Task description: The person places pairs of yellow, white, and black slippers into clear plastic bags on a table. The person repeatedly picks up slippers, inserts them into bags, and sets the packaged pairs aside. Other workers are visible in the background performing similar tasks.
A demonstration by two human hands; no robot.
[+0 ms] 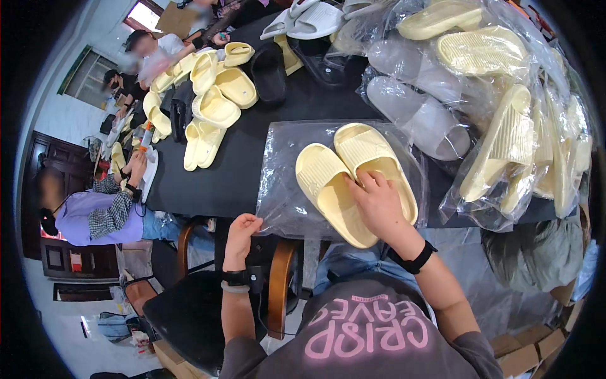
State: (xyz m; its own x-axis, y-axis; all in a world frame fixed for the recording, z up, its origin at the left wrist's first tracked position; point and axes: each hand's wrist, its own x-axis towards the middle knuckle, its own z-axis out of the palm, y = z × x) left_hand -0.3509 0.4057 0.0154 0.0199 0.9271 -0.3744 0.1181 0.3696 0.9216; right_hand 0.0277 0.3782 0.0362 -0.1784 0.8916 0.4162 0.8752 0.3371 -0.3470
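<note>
A pair of pale yellow slide slippers lies toes away from me on a flat clear plastic bag at the near table edge. My right hand is closed on the slippers where their inner sides meet, with its fingers partly inside the openings. To the left, my left hand pinches the bag's near left corner. The slippers rest over the bag, and their heels reach past the table edge. Part of the right slipper is hidden behind my right hand.
Bagged yellow and grey slippers pile up on the right of the black table. Loose yellow and black slippers stand at the left. Co-workers sit along the left side. A wooden-armed chair is beside me.
</note>
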